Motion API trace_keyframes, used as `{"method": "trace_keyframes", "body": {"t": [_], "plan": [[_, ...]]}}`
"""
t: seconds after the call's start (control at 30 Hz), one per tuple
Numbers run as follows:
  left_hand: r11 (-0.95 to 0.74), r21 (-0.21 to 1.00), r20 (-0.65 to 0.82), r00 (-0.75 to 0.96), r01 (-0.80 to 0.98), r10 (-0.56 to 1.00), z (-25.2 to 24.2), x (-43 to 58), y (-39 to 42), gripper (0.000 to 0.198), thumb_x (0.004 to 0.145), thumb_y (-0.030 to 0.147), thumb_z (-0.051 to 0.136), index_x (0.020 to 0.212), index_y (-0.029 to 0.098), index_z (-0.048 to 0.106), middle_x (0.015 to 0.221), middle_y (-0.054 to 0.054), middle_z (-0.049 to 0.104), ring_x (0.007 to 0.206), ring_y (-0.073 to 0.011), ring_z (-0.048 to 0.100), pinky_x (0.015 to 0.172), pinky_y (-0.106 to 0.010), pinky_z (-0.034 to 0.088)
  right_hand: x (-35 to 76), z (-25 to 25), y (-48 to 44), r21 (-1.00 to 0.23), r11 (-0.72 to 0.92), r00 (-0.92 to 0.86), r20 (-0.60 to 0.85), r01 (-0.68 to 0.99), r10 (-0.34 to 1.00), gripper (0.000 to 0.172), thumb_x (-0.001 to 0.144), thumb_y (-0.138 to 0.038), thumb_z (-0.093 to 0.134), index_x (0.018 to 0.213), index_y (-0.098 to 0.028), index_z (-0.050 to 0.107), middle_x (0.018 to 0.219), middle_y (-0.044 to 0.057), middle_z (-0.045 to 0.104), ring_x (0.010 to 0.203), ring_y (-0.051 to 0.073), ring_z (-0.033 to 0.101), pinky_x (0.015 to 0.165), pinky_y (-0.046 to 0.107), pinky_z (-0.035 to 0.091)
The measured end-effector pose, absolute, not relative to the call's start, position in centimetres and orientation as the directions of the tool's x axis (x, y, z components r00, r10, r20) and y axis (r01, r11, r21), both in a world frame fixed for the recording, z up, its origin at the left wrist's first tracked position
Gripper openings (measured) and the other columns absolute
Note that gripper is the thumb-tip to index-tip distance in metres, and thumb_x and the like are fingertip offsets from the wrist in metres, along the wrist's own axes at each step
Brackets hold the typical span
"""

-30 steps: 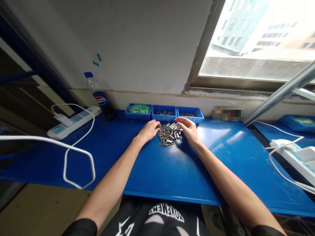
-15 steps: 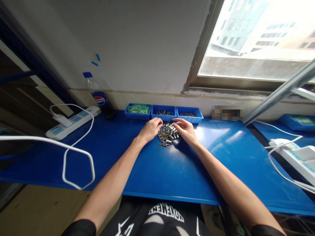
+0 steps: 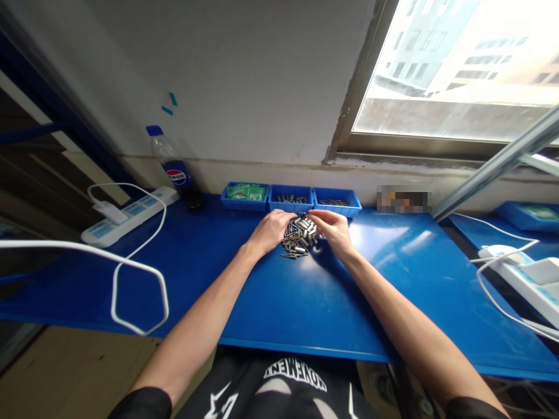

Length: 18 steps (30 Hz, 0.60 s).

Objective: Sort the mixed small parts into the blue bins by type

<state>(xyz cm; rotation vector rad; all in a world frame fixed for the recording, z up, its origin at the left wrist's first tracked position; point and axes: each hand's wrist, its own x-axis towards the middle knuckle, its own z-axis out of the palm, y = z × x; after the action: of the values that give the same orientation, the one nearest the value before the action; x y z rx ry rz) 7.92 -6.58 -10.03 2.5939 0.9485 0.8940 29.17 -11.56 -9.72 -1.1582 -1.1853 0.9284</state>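
While cupped, both hands (image 3: 301, 228) flank the metal pins (image 3: 299, 237)

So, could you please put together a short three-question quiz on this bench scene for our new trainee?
1. True or false: the left hand and right hand flank the pile of small metal parts.
2. How many blue trays stand in the row by the wall?
3. What stands left of that row: A) a bottle, B) a mug, C) a lamp?

Key: 1 true; 2 three; 3 A.
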Motion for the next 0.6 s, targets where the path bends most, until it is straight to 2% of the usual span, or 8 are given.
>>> {"method": "trace_keyframes", "body": {"t": [0.1,0.2,0.43,0.6], "plan": [[-0.734,0.418,0.377,0.633,0.536,0.677,-10.83,7.29,-5.85,0.034,0.100,0.016,0.050,0.121,0.019,0.077,0.120,-0.010,0.077,0.114,-0.0254,0.070,0.103,-0.037,0.055,29.65,-9.84,-11.28,-0.963,0.269,0.249,0.265,0.016,0.932,0.052,0.077,-0.047,0.081,0.122,-0.021,0.076,0.124,0.011,0.076,0.062,0.013,0.059,0.052,0.030,0.048],[-0.693,0.425,0.341,0.606,0.582,0.718,-11.11,6.93,-5.59,0.032,0.098,0.015,0.054,0.117,0.021,0.079,0.119,-0.009,0.078,0.112,-0.0236,0.073,0.102,-0.034,0.056,30.05,-9.84,-11.19,-0.963,0.270,0.259,0.264,0.014,0.929,0.063,0.076,-0.043,0.081,0.135,-0.025,0.069,0.138,0.011,0.069,0.059,0.011,0.057,0.053,0.031,0.050],[-0.616,0.446,0.340,0.513,0.650,0.788,-10.58,6.96,-5.88,0.023,0.091,0.012,0.064,0.101,0.021,0.083,0.106,-0.006,0.082,0.101,-0.0248,0.077,0.097,-0.036,0.058,29.91,-9.54,-11.39,-0.975,0.220,0.252,0.211,-0.008,0.944,0.059,0.075,-0.042,0.080,0.130,-0.023,0.070,0.130,0.012,0.073,0.063,0.014,0.061,0.055,0.031,0.050],[-0.595,0.605,0.420,0.423,0.529,0.803,-10.69,7.20,-5.85,0.021,0.087,0.011,0.068,0.101,0.020,0.080,0.100,-0.005,0.082,0.093,-0.0228,0.078,0.091,-0.034,0.061,29.95,-9.93,-11.27,-0.975,0.223,0.231,0.217,0.003,0.948,0.051,0.077,-0.041,0.078,0.124,-0.022,0.071,0.121,0.011,0.076,0.055,0.009,0.054,0.055,0.029,0.049]]}}
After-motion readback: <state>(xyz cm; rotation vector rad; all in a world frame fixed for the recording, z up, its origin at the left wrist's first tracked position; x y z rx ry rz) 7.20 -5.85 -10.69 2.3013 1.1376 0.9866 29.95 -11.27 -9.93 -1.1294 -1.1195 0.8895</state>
